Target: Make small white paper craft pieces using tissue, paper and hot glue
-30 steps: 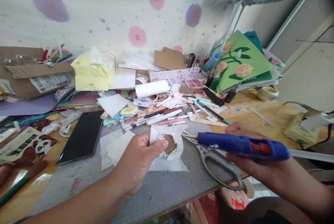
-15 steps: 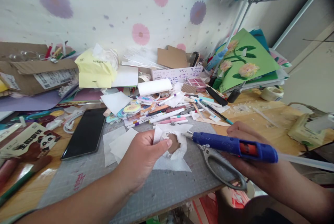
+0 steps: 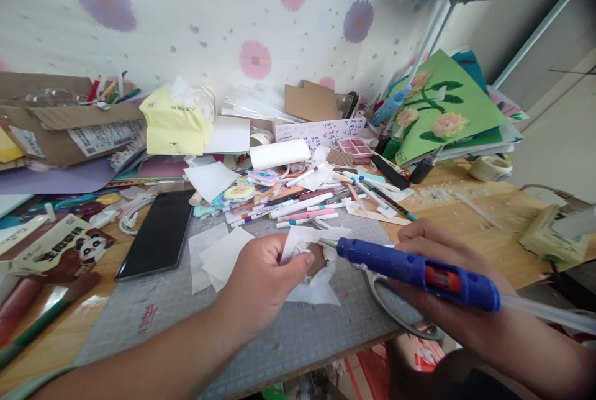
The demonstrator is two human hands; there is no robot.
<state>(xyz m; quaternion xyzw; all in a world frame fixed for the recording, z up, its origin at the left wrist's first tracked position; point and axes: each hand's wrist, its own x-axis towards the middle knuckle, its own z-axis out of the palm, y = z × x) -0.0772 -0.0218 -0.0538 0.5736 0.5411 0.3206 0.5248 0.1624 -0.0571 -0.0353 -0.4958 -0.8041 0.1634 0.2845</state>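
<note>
**Glue gun tip closes on the paper**

The grey mat [image 3: 153, 307] fills the lower centre of the frame, on a wooden table [image 3: 488, 207] crowded with pens, a black phone [image 3: 158, 235] at left centre and a green card [image 3: 447, 108] at upper right. The right hand [image 3: 447, 288], at lower right, is wrapped around the blue glue gun [image 3: 414, 271]. Over the last second the gun has slid leftward, and its nozzle now lies just beside the brown patch in the white paper [image 3: 311, 263]; 1 second ago it stopped well short. The left hand [image 3: 261, 282], at lower centre, still pinches that crumpled paper between thumb and fingers, just above the mat. Scissors [image 3: 400, 313] lie under the gun, mostly hidden.
</note>
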